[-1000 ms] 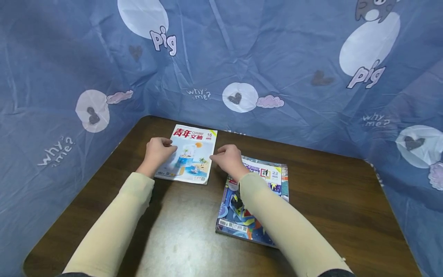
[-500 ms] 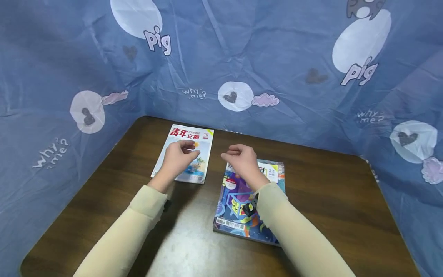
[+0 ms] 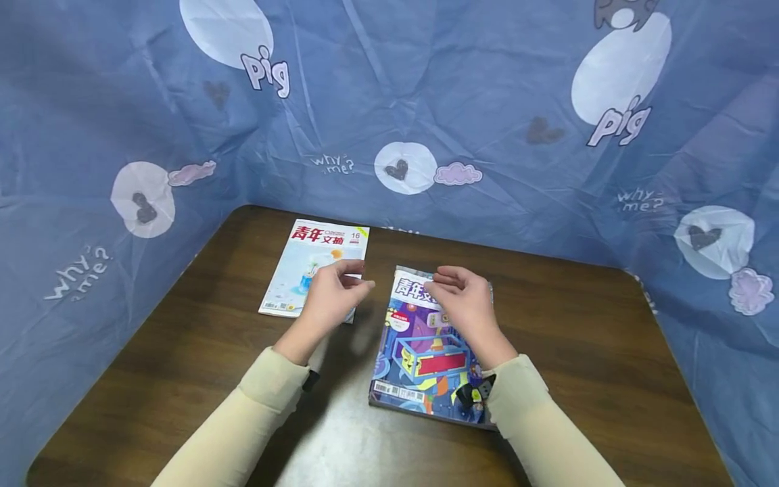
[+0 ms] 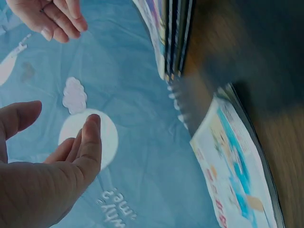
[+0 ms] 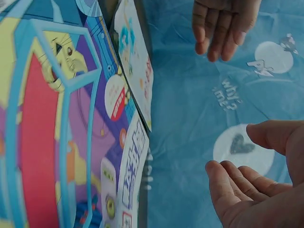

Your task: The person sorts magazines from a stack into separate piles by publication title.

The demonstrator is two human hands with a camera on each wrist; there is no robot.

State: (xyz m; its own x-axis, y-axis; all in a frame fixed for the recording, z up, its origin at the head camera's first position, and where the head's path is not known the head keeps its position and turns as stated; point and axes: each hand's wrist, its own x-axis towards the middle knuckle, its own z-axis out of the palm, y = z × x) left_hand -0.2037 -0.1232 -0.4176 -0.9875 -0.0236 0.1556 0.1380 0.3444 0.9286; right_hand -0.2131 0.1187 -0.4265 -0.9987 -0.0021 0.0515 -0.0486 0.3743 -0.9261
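Note:
A white-covered magazine (image 3: 286, 277) with red lettering and a beach picture lies flat at the back left of the table. In the head view my left hand (image 3: 333, 294) hovers in front of its lower right part, holding nothing, with thumb and fingers apart. To the right lies a stack of magazines (image 3: 420, 352), topped by a purple and blue cover. Over the upper right of that stack is my right hand (image 3: 468, 304), fingers loosely bent and nothing in them. The right wrist view shows the purple cover (image 5: 78, 118) up close, with a gap between thumb (image 5: 268, 137) and fingers.
Both magazine piles rest on a dark brown wooden table (image 3: 578, 352) with rounded corners. A blue printed cloth (image 3: 511, 81) hangs around its back and sides. Each wrist wears a small dark device (image 3: 481, 392) on a band, most visible on the right one.
My left hand has come away from the white magazine's left edge and moved right. My right hand has shifted right, over the stack. The magazines stay in place while the head view pans slightly.

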